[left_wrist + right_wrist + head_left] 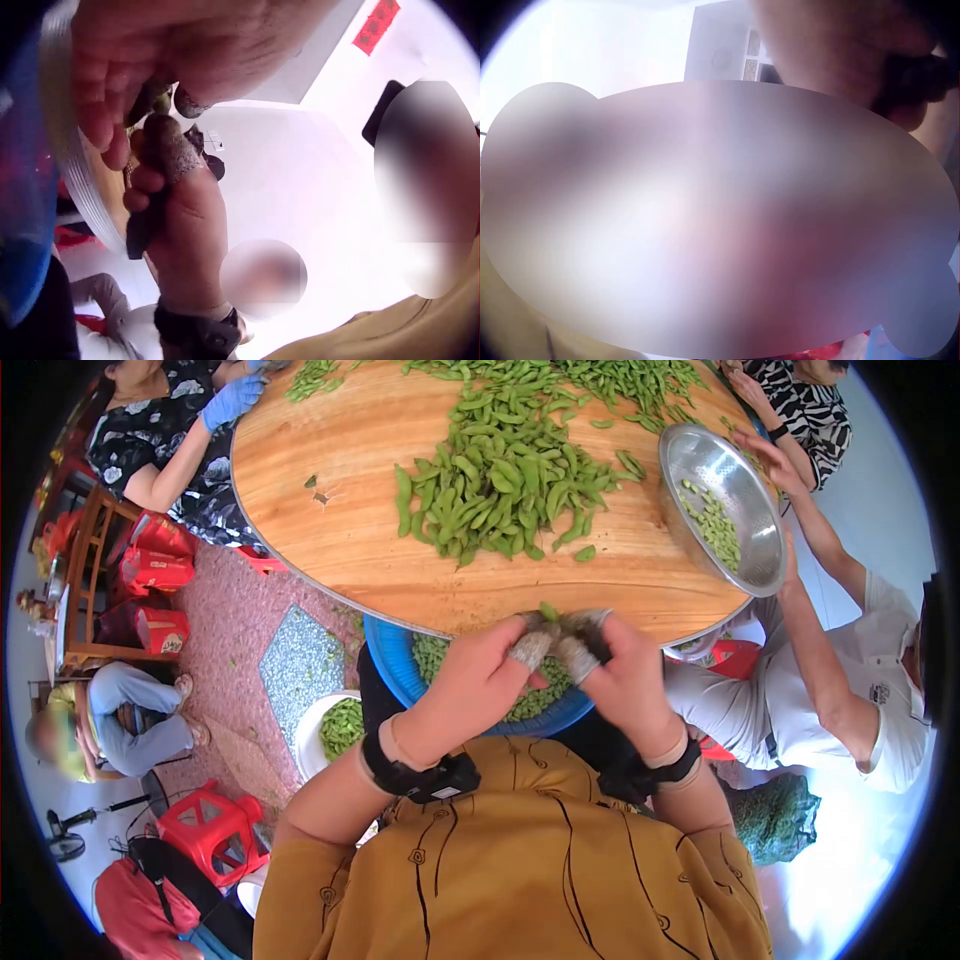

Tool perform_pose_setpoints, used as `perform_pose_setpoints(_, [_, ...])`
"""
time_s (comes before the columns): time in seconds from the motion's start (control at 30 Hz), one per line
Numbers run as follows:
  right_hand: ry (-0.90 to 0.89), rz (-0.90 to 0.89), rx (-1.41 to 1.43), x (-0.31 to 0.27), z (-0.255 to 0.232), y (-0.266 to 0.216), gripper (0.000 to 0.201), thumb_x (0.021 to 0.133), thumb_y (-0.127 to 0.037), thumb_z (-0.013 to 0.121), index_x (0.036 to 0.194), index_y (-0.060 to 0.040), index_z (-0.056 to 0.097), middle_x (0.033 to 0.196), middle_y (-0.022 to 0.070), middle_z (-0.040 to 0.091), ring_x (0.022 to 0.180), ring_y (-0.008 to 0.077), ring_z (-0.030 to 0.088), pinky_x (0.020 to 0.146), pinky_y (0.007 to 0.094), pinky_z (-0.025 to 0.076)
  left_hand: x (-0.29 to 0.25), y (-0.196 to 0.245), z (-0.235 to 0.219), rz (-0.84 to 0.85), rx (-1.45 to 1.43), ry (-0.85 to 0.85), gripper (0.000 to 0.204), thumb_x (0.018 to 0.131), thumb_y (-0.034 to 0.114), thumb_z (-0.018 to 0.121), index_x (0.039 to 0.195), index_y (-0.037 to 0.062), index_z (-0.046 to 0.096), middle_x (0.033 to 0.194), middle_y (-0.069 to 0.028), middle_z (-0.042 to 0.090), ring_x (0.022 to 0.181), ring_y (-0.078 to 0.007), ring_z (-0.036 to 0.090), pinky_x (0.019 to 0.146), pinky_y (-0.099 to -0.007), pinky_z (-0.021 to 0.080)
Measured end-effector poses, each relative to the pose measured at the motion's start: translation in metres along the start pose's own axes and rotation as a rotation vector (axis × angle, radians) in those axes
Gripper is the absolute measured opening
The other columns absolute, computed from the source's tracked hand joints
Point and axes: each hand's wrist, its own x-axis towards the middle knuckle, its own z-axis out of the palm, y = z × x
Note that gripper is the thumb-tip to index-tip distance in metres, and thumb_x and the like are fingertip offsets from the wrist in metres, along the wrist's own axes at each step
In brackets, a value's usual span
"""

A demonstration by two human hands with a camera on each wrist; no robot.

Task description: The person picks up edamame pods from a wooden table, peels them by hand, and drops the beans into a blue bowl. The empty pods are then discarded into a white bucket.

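across our counter, a big heap of pods looks whole, so we judge much is left to open. below, our blue basin already holds plenty of loose beans; the metal bowl has fewer. our left hand and right hand pinch one green pod between them, above the basin.

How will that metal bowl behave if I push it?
The metal bowl looks stiff, its wall shiny metal. Probably light for its size, with only a few shelled beans inside. Near the edge of the table, it might tip if pushed outward.
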Motion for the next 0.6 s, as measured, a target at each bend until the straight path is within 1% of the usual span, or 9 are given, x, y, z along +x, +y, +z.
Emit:
perform_pose_setpoints(0.03, [-0.052, -0.031, 0.004, -0.002, 0.003, -0.003, 0.019, 0.078, -0.011, 0.069, 0.093, -0.0002, 0.062, 0.074, 0.0174, 0.062, 0.064, 0.0332, 0.061, 0.06, 0.0361, 0.048, 0.003, 0.0, 0.002, -0.1, -0.177, -0.018, 0.021, 0.093, 0.008, 0.047, 0.106, -0.0017, 0.06, 0.083, -0.0042, 0.066, 0.068, -0.0095, 0.061, 0.059, -0.022, 0.048])
perform_pose_setpoints(0.07, [-0.048, -0.145, -0.152, -0.003, 0.003, -0.003, 0.018, 0.079, -0.011, 0.068, 0.092, 0.0, 0.062, 0.075, 0.0164, 0.062, 0.067, 0.0303, 0.062, 0.06, 0.0331, 0.048, 0.003, -0.001, 0.003, -0.103, -0.175, -0.019, 0.021, 0.093, 0.008, 0.047, 0.106, -0.0017, 0.06, 0.083, -0.0042, 0.066, 0.068, -0.0095, 0.061, 0.059, -0.022, 0.048])
perform_pose_setpoints(0.1, [-0.047, -0.143, -0.149, -0.004, 0.003, -0.002, 0.018, 0.079, -0.011, 0.068, 0.092, 0.0, 0.062, 0.075, 0.0164, 0.062, 0.067, 0.0303, 0.062, 0.06, 0.0331, 0.048, 0.002, -0.002, 0.003, -0.116, -0.214, 0.007, 0.021, 0.093, 0.009, 0.049, 0.106, -0.0011, 0.061, 0.082, -0.0044, 0.066, 0.067, -0.0092, 0.061, 0.059, -0.0214, 0.048])
perform_pose_setpoints(0.17, [-0.111, 0.004, -0.005, -0.004, 0.002, -0.002, 0.02, 0.08, -0.011, 0.066, 0.095, 0.0005, 0.06, 0.077, 0.0163, 0.061, 0.067, 0.0289, 0.061, 0.061, 0.0351, 0.048, 0.001, -0.003, 0.002, -0.134, -0.248, 0.035, 0.021, 0.093, 0.01, 0.051, 0.107, -0.0005, 0.061, 0.081, -0.0046, 0.066, 0.067, -0.0088, 0.06, 0.058, -0.0207, 0.047])
perform_pose_setpoints(0.23, [-0.159, 0.076, 0.003, -0.004, -0.005, -0.001, 0.022, 0.08, -0.01, 0.065, 0.099, 0.0011, 0.059, 0.078, 0.0152, 0.061, 0.066, 0.026, 0.061, 0.059, 0.034, 0.048, -0.003, -0.002, -0.003, -0.097, -0.133, 0.217, 0.021, 0.092, 0.01, 0.052, 0.107, 0.0001, 0.062, 0.08, -0.0039, 0.065, 0.063, -0.0085, 0.058, 0.056, -0.0205, 0.046])
perform_pose_setpoints(0.3, [-0.209, 0.146, 0.012, -0.004, -0.01, -0.007, 0.024, 0.081, -0.008, 0.063, 0.102, 0.0018, 0.058, 0.079, 0.014, 0.061, 0.065, 0.0231, 0.061, 0.057, 0.0328, 0.049, -0.005, -0.005, -0.011, -0.117, -0.201, 0.195, 0.02, 0.091, 0.008, 0.053, 0.107, -0.0004, 0.063, 0.082, -0.0027, 0.064, 0.064, -0.0073, 0.058, 0.057, -0.0196, 0.045])
perform_pose_setpoints(0.37, [-0.305, 0.433, 0.348, -0.004, -0.015, -0.016, 0.024, 0.083, -0.004, 0.057, 0.105, 0.0032, 0.055, 0.079, 0.0104, 0.061, 0.063, 0.0177, 0.06, 0.052, 0.0285, 0.049, -0.007, -0.005, -0.013, -0.134, -0.268, 0.171, 0.02, 0.089, 0.006, 0.054, 0.106, -0.001, 0.063, 0.084, -0.0015, 0.063, 0.065, -0.0061, 0.058, 0.057, -0.0188, 0.045])
perform_pose_setpoints(0.5, [-0.276, 0.33, 0.388, -0.006, -0.016, -0.019, 0.024, 0.082, -0.001, 0.051, 0.106, 0.004, 0.054, 0.079, 0.0078, 0.061, 0.06, 0.0143, 0.06, 0.049, 0.0247, 0.048, -0.01, -0.007, -0.01, -0.105, -0.325, 0.062, 0.018, 0.09, 0.007, 0.056, 0.105, -0.0002, 0.063, 0.081, 0.0008, 0.061, 0.066, -0.0053, 0.052, 0.06, -0.0198, 0.043])
perform_pose_setpoints(0.6, [-0.436, 0.224, 0.262, -0.003, -0.02, -0.02, 0.029, 0.08, 0.0, 0.049, 0.108, 0.0034, 0.054, 0.077, 0.0074, 0.061, 0.055, 0.0141, 0.059, 0.049, 0.0255, 0.048, -0.011, -0.006, -0.01, -0.118, -0.273, 0.024, 0.018, 0.089, 0.006, 0.056, 0.105, 0.0002, 0.062, 0.083, 0.0007, 0.062, 0.067, -0.0056, 0.051, 0.062, -0.02, 0.043])
